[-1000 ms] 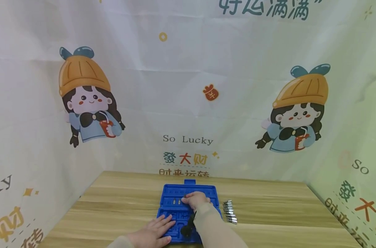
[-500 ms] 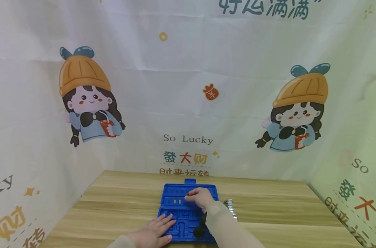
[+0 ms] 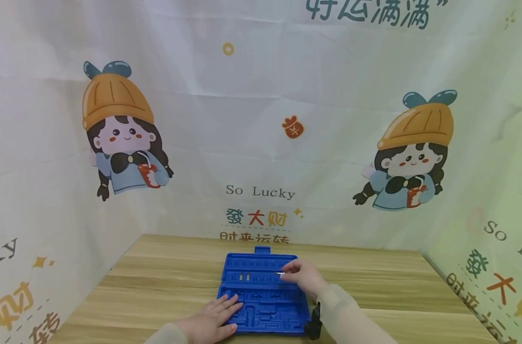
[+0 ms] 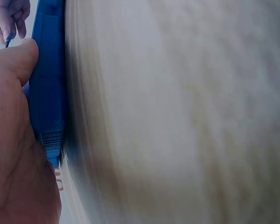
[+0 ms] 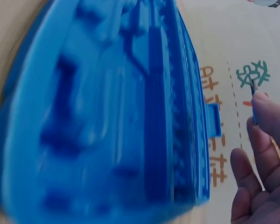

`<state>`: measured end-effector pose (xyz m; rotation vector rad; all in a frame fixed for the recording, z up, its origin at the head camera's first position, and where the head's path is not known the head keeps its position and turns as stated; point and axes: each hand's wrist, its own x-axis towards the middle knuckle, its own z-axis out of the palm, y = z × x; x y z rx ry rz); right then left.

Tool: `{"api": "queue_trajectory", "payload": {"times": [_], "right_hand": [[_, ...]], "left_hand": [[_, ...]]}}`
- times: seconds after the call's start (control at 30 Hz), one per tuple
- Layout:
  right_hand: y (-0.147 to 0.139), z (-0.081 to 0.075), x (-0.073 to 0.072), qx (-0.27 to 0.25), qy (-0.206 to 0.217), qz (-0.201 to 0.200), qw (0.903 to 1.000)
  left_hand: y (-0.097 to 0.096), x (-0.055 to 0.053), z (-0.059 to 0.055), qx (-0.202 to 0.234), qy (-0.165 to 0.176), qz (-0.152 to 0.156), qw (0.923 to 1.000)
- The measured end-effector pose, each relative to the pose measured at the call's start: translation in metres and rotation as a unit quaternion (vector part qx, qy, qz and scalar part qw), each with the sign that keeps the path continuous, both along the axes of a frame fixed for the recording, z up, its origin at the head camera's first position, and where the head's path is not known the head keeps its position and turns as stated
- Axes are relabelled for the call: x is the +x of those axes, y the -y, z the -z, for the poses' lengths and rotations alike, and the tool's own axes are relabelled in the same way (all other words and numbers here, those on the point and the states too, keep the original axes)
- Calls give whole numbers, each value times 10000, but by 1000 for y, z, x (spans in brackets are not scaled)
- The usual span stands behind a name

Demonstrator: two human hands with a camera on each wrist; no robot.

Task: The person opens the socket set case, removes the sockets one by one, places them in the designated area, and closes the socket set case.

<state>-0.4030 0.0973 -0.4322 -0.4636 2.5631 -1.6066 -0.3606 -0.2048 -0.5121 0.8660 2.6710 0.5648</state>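
Observation:
An open blue plastic tool case [image 3: 265, 325] lies on the table, its moulded slots showing. Two small screwdriver bits [image 3: 244, 276] stand in the slots of its far half. My left hand [image 3: 211, 317] rests with straight fingers on the near left corner; in the left wrist view its thumb [image 4: 25, 58] touches the case's side. Over the right end of the far half, my right hand [image 3: 306, 277] pinches a small silver bit [image 3: 280, 273] between thumb and fingers. In the right wrist view the bit's tip [image 5: 254, 86] points out past the thumb, most of it hidden.
The wooden table [image 3: 157, 272] reaches out on both sides of the case. A printed cloth backdrop [image 3: 192, 157] stands behind and beside it. A black wrist strap piece [image 3: 314, 325] hangs by the case's right edge.
My right hand has moved right across the case's far half, carrying the bit. A row of silver sockets right of the case is now hidden behind that hand and arm. My left hand stays put.

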Motion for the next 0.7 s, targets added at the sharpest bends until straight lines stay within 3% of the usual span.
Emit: {"api": "queue_trajectory", "payload": {"times": [0.2, 0.27, 0.53, 0.7], "right_hand": [[-18, -1, 5, 55, 111, 166, 9998], [-25, 1, 7, 61, 145, 210, 9997], [-47, 7, 18, 41, 35, 427, 9991], [-61, 12, 24, -4, -83, 446, 9990]], "left_hand": [[-10, 19, -31, -129, 13, -62, 9999], [-11, 23, -36, -94, 3, -25, 10000], [-15, 29, -44, -145, 72, -97, 9998], [-8, 17, -29, 15, 131, -9, 9999]]}}
